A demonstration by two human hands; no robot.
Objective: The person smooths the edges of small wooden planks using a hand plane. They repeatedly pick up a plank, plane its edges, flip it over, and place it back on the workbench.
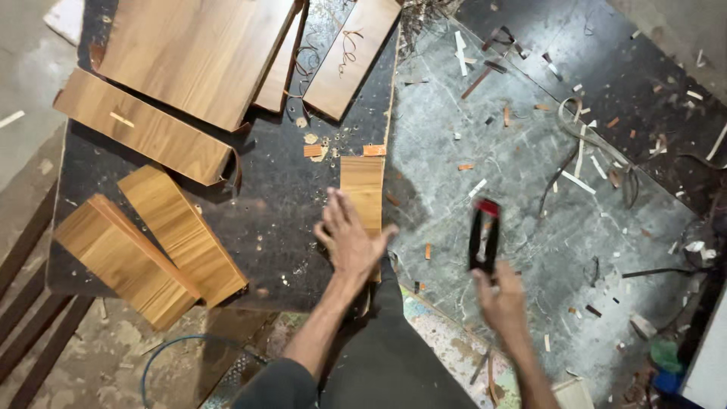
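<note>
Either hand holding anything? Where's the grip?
Right hand grips a black tool with a red tip by its lower end. Left hand lies open on a wooden strip, holding nothing.

Seven wood-grain laminate boards [197, 57] lie on one dark bench [273, 197]. Four sit at about eleven o'clock: one large board, one long board [140, 129] beneath it, one narrow board [279, 68] half hidden, and one board with curled trimmings on it [352, 53]. Two thick boards [182, 235] lie side by side at about nine o'clock. One narrow board [362, 189] lies at the centre, under one of the person's two hands, the left hand [350, 238]. The right hand [500, 299] holds one black tool with a red tip [483, 235]. Two small orange chips [374, 150] lie just above the centre board. Scraps at two o'clock are too many to count.
</note>
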